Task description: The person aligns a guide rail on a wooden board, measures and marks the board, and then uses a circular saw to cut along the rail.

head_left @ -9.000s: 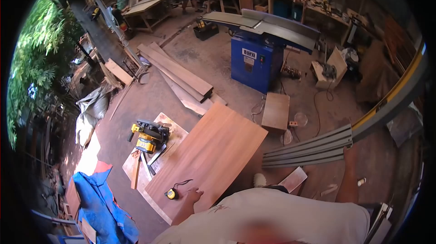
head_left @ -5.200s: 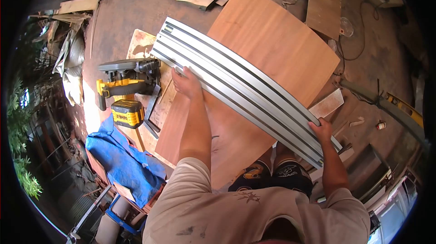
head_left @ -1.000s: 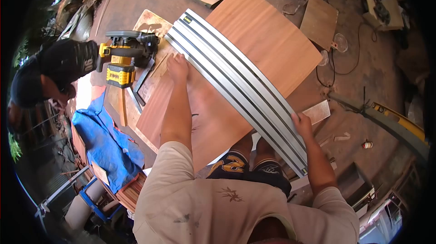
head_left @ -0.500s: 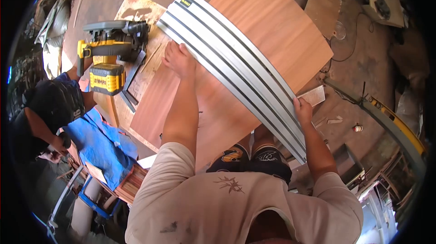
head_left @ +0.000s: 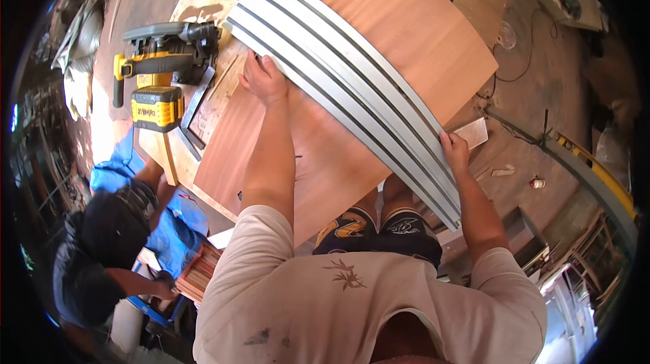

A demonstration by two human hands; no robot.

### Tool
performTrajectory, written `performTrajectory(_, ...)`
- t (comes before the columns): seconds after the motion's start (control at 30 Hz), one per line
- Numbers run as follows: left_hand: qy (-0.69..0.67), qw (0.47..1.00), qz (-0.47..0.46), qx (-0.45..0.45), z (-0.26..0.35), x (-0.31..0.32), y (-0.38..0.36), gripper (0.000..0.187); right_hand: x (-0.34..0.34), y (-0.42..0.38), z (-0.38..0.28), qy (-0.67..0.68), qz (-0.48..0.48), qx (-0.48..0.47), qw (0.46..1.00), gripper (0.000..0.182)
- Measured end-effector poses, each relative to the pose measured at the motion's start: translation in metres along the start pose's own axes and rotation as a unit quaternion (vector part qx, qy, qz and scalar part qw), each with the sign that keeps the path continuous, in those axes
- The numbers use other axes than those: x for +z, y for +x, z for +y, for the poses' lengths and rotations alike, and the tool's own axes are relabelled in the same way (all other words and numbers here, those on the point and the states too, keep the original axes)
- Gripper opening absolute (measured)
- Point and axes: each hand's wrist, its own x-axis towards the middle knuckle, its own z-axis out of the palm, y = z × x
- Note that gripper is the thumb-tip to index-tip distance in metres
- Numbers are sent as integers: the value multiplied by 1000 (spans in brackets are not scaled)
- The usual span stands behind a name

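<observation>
Gripping the silver rail (head_left: pixel 345 74) near one end with the right hand (head_left: pixel 456 151), touching its edge farther up with the left hand (head_left: pixel 265 81); closed or loose there, hard to tell! Seemingly steadying it slantwise over the wooden panel (head_left: pixel 420 32).

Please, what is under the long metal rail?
The wooden panel shows on both sides of the metal rail, so it likely continues beneath. The covered strip is hidden; whether anything else lies there cannot be told.
</observation>
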Motion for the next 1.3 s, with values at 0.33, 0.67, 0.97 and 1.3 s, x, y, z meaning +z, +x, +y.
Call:
performTrajectory(0.33,-244,969,38,-22,5,-33,-5,48,-55,-32,-11,-1,50,7,999,49)
performTrajectory(0.67,-191,796,-256,515,318,-192,-66,59,-377,-34,-84,-275,107,-209,932,55)
performTrajectory(0.97,-460,666,-565,163,466,-166,-86,43,-499,-41,-342,-497,28,-422,758,49)
performTrajectory(1.3,-586,789,-177,-57,368,-60,-143,44,-278,48,-183,-56,342,-454,821,67)
